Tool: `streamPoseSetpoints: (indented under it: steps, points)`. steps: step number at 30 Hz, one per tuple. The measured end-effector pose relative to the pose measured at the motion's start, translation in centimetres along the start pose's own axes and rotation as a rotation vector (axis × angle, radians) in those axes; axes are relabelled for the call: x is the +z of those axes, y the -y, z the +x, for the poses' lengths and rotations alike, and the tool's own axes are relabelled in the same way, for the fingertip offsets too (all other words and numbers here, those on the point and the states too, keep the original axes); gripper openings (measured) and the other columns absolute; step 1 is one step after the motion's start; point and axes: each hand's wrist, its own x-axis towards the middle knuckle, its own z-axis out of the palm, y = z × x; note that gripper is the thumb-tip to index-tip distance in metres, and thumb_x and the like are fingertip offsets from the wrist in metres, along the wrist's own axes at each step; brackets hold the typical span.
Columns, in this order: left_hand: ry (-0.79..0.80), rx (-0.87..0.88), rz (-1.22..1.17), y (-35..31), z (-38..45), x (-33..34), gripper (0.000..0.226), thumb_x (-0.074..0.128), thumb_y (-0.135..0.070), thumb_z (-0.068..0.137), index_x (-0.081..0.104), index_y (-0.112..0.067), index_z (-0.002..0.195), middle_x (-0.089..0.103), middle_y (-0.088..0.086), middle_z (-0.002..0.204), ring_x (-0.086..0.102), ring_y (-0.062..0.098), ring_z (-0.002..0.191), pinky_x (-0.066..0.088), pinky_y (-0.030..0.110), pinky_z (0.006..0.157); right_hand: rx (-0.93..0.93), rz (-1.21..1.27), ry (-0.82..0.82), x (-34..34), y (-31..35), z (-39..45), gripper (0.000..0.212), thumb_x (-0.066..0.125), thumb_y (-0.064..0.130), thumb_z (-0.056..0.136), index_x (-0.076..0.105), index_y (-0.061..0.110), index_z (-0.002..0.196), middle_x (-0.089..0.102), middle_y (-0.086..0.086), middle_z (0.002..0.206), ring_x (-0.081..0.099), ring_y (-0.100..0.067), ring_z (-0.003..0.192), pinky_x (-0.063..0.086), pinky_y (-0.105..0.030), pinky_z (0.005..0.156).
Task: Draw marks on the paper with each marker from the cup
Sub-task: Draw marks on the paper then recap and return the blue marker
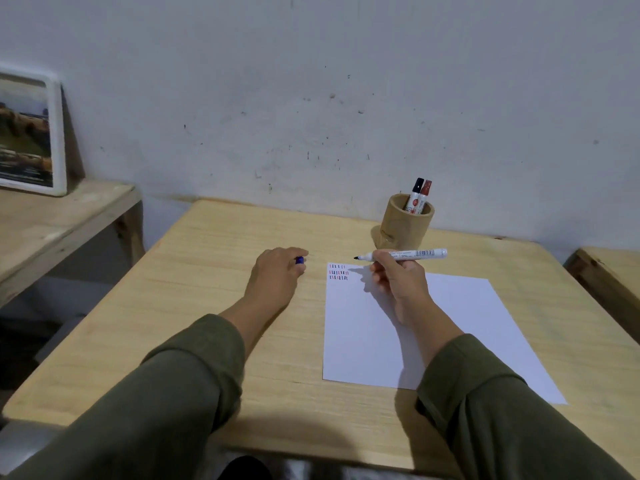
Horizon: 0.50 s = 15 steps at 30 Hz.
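Right hand pinching uncapped marker, left hand closing on blue cap
Lowering the tip squarely to the paper is advisable

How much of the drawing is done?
Some is done: three short rows of marks sit in the paper's top left corner. Right now the right hand holds an uncapped marker above the paper, and the left hand holds its blue cap. Two markers wait in the cup.

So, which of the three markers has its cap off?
The marker in the right hand, held level above the paper: its dark tip is bare. The two in the cup still wear black and red caps.
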Motion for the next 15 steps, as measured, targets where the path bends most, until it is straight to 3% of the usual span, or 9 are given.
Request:
streamPoseSetpoints:
  steps: [2, 4, 6, 8, 15]
  points:
    - [-0.025, -0.012, -0.018, -0.5, 0.2, 0.1, 0.02, 0.055, -0.015, 0.089, 0.068, -0.015, 0.105, 0.07, 0.006, 0.104, 0.059, 0.024, 0.103, 0.042, 0.026, 0.087, -0.005, -0.005, 0.018, 0.0, 0.4, 0.0, 0.009, 0.063, 0.012, 0.085, 0.064, 0.009, 0.077, 0.059, -0.004, 0.062, 0.05, -0.005, 0.042, 0.041, -0.015, 0.045]
    - [-0.068, -0.084, -0.193, -1.5, 0.2, 0.0, 0.013, 0.056, -0.01, 0.087, 0.068, -0.012, 0.094, 0.07, 0.006, 0.09, 0.065, 0.018, 0.088, 0.05, 0.023, 0.079, -0.029, 0.005, 0.043, 0.0, 1.1, 0.0, 0.009, 0.063, 0.012, 0.086, 0.064, 0.01, 0.076, 0.059, -0.003, 0.061, 0.05, -0.006, 0.043, 0.041, -0.016, 0.045]
    - [-0.106, -0.154, -0.39, -2.9, 0.1, -0.2, 0.01, 0.057, -0.01, 0.088, 0.067, -0.012, 0.091, 0.066, 0.0, 0.08, 0.065, -0.001, 0.068, 0.049, 0.01, 0.066, -0.054, 0.053, 0.068, 0.0, 1.8, 0.1, 0.006, 0.063, 0.01, 0.086, 0.064, 0.009, 0.08, 0.06, -0.002, 0.06, 0.05, -0.007, 0.044, 0.04, -0.017, 0.044]
    - [-0.126, -0.206, -0.5, -4.3, 0.2, -0.2, 0.008, 0.059, -0.018, 0.088, 0.066, -0.019, 0.091, 0.066, -0.006, 0.08, 0.061, -0.007, 0.056, 0.047, 0.015, 0.066, -0.068, 0.087, 0.083, 0.1, 2.7, 0.0, 0.002, 0.063, 0.01, 0.085, 0.063, 0.008, 0.084, 0.06, -0.001, 0.059, 0.05, -0.007, 0.044, 0.039, -0.017, 0.043]
    - [-0.081, -0.237, -0.744, -8.4, 0.1, -0.3, 0.007, 0.06, -0.028, 0.088, 0.064, -0.023, 0.089, 0.069, 0.002, 0.089, 0.063, 0.015, 0.086, 0.042, 0.019, 0.059, -0.146, 0.104, 0.153, -0.2, 5.1, -1.2, 0.003, 0.062, 0.011, 0.087, 0.061, 0.008, 0.086, 0.058, -0.005, 0.064, 0.049, -0.009, 0.045, 0.036, -0.017, 0.041]
